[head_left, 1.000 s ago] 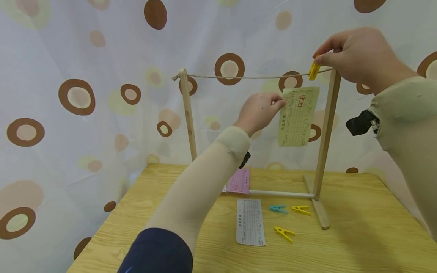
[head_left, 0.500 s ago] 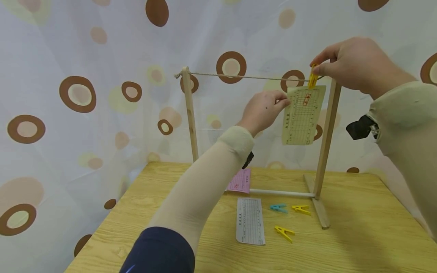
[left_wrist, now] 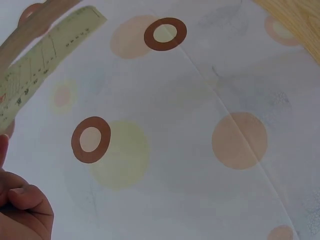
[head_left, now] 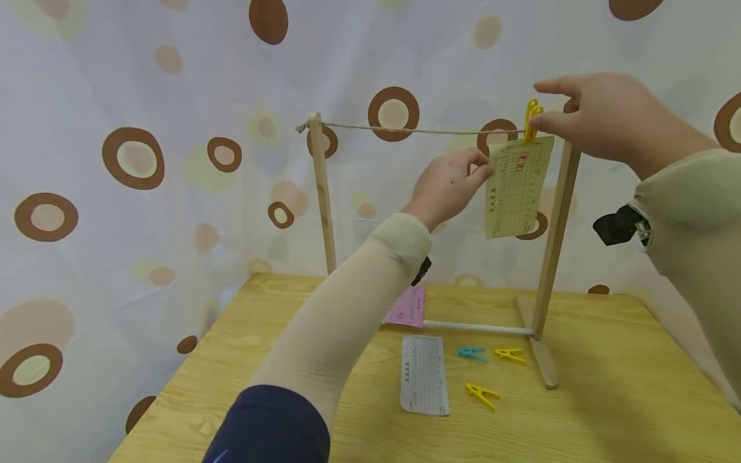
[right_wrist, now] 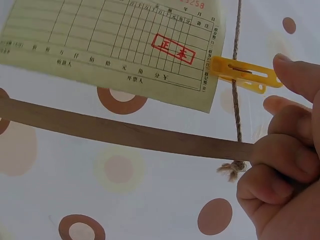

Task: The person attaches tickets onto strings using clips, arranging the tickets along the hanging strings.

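My beige-sleeved left forearm [head_left: 327,328] crosses the wood-grain table [head_left: 556,424], blocking part of a pink printed paper slip [head_left: 410,307] and the wooden frame's [head_left: 554,257] left post. To its right lie a white printed paper slip [head_left: 425,376], a near yellow plastic clothespin [head_left: 482,396], then a blue plastic clothespin [head_left: 472,354] and another yellow one farther back. Above, my left hand [head_left: 448,183] pinches the left edge of a pale-yellow printed slip [head_left: 515,186], fastened along its top to the twine [head_left: 405,130] by an upright yellow plastic clip [right_wrist: 255,75]. My right hand [head_left: 608,116], thumb and forefinger spread, is beside that clip, covering the twine's right end. Farthest hangs a white, ring-patterned curtain [head_left: 173,257].
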The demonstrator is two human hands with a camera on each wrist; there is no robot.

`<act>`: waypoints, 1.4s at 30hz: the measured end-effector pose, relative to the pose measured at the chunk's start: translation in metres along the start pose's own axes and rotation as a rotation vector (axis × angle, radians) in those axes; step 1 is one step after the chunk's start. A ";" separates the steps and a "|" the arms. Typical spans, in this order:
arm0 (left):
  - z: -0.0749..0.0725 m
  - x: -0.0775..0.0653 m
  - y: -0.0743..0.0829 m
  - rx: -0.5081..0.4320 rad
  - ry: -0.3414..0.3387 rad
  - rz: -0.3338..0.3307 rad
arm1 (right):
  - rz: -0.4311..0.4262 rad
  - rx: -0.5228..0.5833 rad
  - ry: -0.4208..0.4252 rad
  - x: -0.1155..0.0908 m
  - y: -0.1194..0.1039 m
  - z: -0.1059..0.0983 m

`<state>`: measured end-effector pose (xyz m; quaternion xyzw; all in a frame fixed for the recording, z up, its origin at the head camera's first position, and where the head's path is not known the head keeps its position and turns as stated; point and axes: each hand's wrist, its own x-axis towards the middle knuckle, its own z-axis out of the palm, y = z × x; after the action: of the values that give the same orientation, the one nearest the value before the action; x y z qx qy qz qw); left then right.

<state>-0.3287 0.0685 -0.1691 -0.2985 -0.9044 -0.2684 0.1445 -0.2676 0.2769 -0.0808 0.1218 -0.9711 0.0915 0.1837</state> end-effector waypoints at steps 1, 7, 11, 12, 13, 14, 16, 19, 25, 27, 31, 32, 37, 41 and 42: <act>0.000 0.000 0.001 -0.003 0.006 0.004 | 0.010 0.010 0.019 -0.001 0.001 0.000; -0.004 -0.006 0.000 -0.017 0.019 0.031 | -0.001 0.045 0.157 -0.013 0.000 -0.001; -0.007 -0.015 -0.004 -0.003 -0.004 0.049 | -0.017 0.088 0.223 -0.022 -0.003 0.002; -0.007 -0.018 -0.005 0.002 -0.008 0.057 | -0.018 0.101 0.233 -0.024 -0.004 0.004; -0.008 -0.020 -0.006 0.009 -0.013 0.067 | -0.019 0.104 0.242 -0.026 -0.005 0.005; -0.008 -0.022 -0.008 0.015 -0.019 0.075 | -0.026 0.100 0.249 -0.028 -0.006 0.007; -0.008 -0.026 -0.010 0.035 -0.033 0.085 | -0.046 0.086 0.260 -0.032 -0.007 0.010; -0.007 -0.032 -0.016 0.063 -0.058 0.101 | -0.072 0.067 0.266 -0.037 -0.008 0.016; -0.003 -0.047 -0.030 0.095 -0.113 0.133 | -0.100 0.080 0.281 -0.050 -0.010 0.027; -0.002 -0.052 -0.035 0.097 -0.121 0.142 | -0.114 0.079 0.284 -0.055 -0.013 0.031; 0.002 -0.061 -0.046 0.096 -0.127 0.156 | -0.149 0.072 0.278 -0.064 -0.015 0.041; 0.003 -0.064 -0.048 0.096 -0.129 0.161 | -0.159 0.078 0.280 -0.067 -0.015 0.043; 0.008 -0.077 -0.059 0.126 -0.120 0.201 | -0.192 0.112 0.293 -0.077 -0.013 0.057; 0.016 -0.089 -0.069 0.176 -0.081 0.255 | -0.202 0.145 0.302 -0.084 -0.011 0.068; 0.019 -0.093 -0.072 0.188 -0.080 0.262 | -0.200 0.156 0.298 -0.086 -0.010 0.071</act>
<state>-0.3025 -0.0124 -0.2521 -0.4094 -0.8839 -0.1496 0.1692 -0.2108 0.2691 -0.1767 0.2169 -0.9061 0.1649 0.3237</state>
